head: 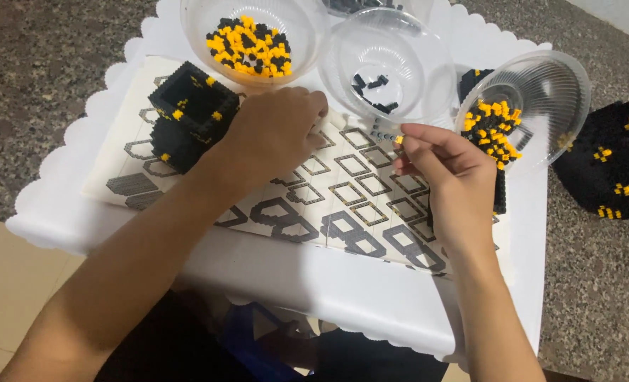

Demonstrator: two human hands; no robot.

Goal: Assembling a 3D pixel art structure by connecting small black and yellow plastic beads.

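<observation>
Left hand [275, 134]: curled, fingers pressed on white patterned instruction sheet [342, 191]. Right hand [445, 173]: pinching tiny yellow plastic brick [399, 140] beside clear round plastic bowl [389, 67].

I see the instruction sheet [342, 191] lying on the desk [59, 205], block model [190, 113] on its left, three bowls [389, 67] behind.

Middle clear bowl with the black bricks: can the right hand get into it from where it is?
Probably yes: the right hand sits just below the bowl, whose open top is uncovered, and nothing lies between them.
</observation>
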